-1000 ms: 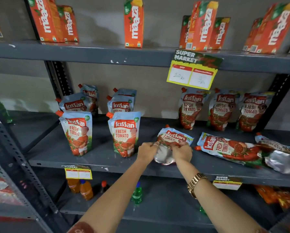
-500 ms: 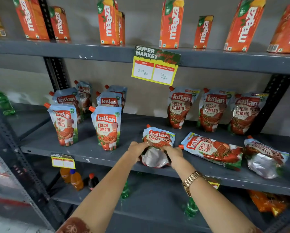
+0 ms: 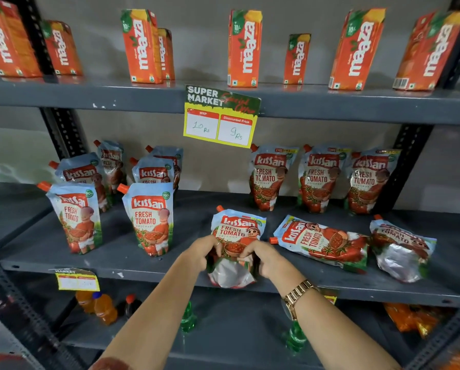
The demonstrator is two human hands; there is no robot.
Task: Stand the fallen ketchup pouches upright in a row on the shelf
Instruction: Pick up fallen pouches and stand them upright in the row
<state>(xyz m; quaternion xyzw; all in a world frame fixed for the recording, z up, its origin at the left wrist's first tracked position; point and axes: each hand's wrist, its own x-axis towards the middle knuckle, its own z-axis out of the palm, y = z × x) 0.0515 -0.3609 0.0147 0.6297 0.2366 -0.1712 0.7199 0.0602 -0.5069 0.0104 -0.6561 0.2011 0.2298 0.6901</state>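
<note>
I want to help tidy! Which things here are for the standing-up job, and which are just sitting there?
For the job:
- soft red-and-white ketchup pouch, gripped by left hand and right hand
- two fallen pouches
- grey metal shelf

Just sitting there:
- orange juice cartons
- yellow price tag
- orange bottles

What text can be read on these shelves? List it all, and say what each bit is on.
"maaza", "10/-": juice cartons on the top shelf.
"SUPER MARKET", "MRP 10 Rs", "Discounted Price 9 Rs": price tag.
"kissan FRESH TOMATO": ketchup pouches, including the one in both hands.
"100%": green badge on a standing pouch.
"MARKET": lower tag; its prices are blurred.
Bottle labels below: unreadable.
</note>
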